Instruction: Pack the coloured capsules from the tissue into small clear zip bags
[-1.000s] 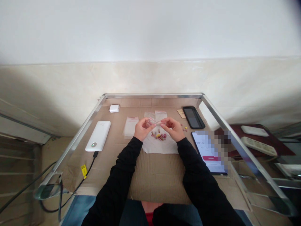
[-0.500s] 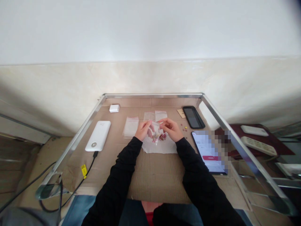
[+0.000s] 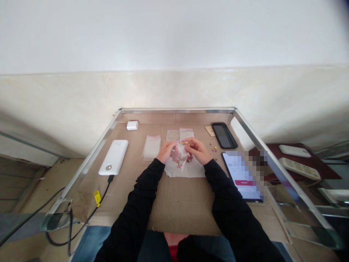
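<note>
My left hand (image 3: 167, 152) and my right hand (image 3: 198, 150) are raised close together over a white sheet (image 3: 188, 170) on the cardboard-covered table. Both pinch a small clear zip bag (image 3: 181, 154) between them, and the bag hangs down with a few pink and yellow pills inside. More pink pills (image 3: 190, 158) lie on the white sheet under my right hand. Empty zip bags (image 3: 152, 146) lie flat to the left and behind my hands.
A white power bank (image 3: 113, 157) with a black cable sits at the left, a small white charger (image 3: 132, 125) behind it. A black phone (image 3: 224, 135) lies at the back right, a lit phone (image 3: 240, 174) at the right. A few loose pills (image 3: 213, 148) lie nearby.
The bag was stretched flat between my fingertips a second ago; it now hangs open-side up between both hands, which have drawn closer together, with pills in it.
</note>
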{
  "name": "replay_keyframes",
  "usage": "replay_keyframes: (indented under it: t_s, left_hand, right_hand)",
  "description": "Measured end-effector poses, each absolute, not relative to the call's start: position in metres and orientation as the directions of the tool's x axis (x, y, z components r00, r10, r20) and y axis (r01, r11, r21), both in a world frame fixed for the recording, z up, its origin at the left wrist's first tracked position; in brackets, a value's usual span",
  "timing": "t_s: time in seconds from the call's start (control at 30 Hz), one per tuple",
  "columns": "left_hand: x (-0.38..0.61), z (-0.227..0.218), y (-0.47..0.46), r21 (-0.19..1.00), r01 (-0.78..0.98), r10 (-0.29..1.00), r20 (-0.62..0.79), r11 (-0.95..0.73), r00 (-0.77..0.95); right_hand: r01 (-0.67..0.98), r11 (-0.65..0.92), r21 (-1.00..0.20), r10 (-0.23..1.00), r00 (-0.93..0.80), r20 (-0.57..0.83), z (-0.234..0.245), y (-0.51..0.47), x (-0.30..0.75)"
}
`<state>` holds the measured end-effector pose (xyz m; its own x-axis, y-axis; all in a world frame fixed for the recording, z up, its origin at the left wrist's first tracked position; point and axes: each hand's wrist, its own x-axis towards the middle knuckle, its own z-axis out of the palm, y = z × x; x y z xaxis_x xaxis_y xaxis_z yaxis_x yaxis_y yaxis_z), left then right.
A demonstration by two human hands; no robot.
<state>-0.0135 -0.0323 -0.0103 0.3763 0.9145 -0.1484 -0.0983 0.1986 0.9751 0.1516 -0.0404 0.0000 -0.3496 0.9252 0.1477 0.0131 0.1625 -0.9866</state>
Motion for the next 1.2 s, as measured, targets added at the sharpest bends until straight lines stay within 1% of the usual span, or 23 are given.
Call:
replay_keyframes:
  t_s: [0.2,0.37,0.5,0.63,0.8,0.9,1.07,1.2]
  left_hand:
    - [-0.0139,-0.0082,-0.0334,0.981,-0.092,0.915,-0.123,0.171,0.383]
    - [-0.0139,-0.0105,-0.0328,0.984,-0.091,0.915,-0.107,0.153,0.388]
    - [-0.0139,-0.0116,-0.0326,0.984,-0.088,0.911,-0.108,0.154,0.397]
    - [-0.0118,-0.0089,-0.0348,0.977,-0.077,0.879,-0.142,0.198,0.454]
    - [-0.0071,-0.006,-0.0374,0.966,-0.042,0.849,-0.205,0.257,0.488]
    - [-0.0066,-0.006,-0.0377,0.971,-0.034,0.849,-0.189,0.236,0.493]
    - [-0.0071,-0.009,-0.0367,0.98,-0.052,0.852,-0.14,0.192,0.505]
    - [-0.0064,-0.0098,-0.0364,0.981,-0.039,0.847,-0.145,0.192,0.512]
  right_hand:
    - [-0.048,0.157,-0.986,0.917,-0.364,0.163,-0.0013,-0.0411,0.151]
    - [-0.046,0.128,-0.991,0.911,-0.388,0.136,-0.0023,-0.0417,0.1487]
    - [-0.045,0.147,-0.988,0.903,-0.401,0.153,-0.0017,-0.0413,0.1499]
    - [-0.053,0.141,-0.989,0.899,-0.412,0.15,-0.0005,-0.0413,0.1508]
    - [-0.043,0.098,-0.994,0.888,-0.448,0.107,0.0023,-0.0447,0.1462]
    - [-0.058,0.073,-0.996,0.881,-0.465,0.092,0.0033,-0.0463,0.1446]
    - [-0.052,0.078,-0.996,0.887,-0.452,0.093,0.0051,-0.0471,0.1449]
    - [-0.039,0.068,-0.997,0.894,-0.442,0.078,0.0056,-0.0462,0.1444]
